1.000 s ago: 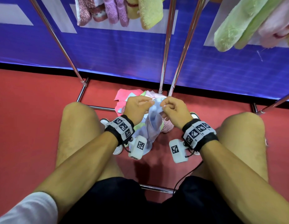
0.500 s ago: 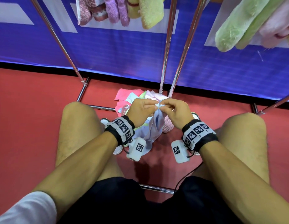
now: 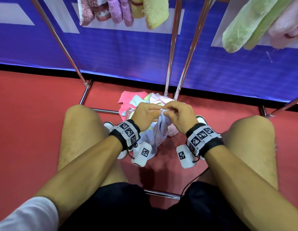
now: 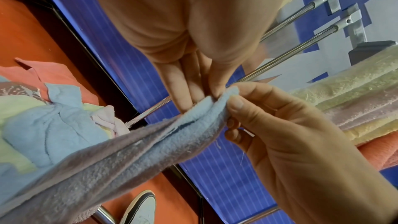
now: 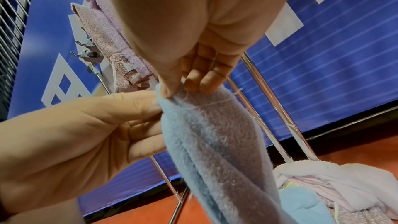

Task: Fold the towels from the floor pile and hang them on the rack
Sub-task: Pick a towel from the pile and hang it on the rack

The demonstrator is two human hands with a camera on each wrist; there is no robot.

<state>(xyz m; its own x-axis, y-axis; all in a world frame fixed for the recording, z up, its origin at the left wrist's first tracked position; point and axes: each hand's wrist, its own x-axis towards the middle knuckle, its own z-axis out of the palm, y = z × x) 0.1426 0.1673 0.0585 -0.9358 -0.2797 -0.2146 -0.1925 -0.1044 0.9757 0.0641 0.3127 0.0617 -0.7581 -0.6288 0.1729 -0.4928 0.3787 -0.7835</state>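
A light blue towel [image 3: 159,130] hangs bunched between my knees, over the floor pile [image 3: 133,104]. My left hand [image 3: 154,111] and right hand [image 3: 168,112] meet at its top end, each pinching the cloth between thumb and fingertips. In the left wrist view the left hand [image 4: 204,98] pinches the towel [image 4: 129,151] tip, with the right hand [image 4: 234,106] right beside it. In the right wrist view the right hand [image 5: 178,91] nips the towel [image 5: 215,142] top while the left hand [image 5: 157,106] grips it just below. The towel's lower end is hidden behind my wrists.
Chrome rack poles [image 3: 171,47] rise just behind the pile, with base bars [image 3: 161,194] on the red floor. Folded pink and yellow towels [image 3: 154,12] and green ones [image 3: 241,27] hang overhead. A blue banner wall [image 3: 111,55] closes off the back. My knees flank the hands.
Both hands have slid together along the towel's top edge, from a small gap to touching. The cloth now hangs in a narrower bunch.
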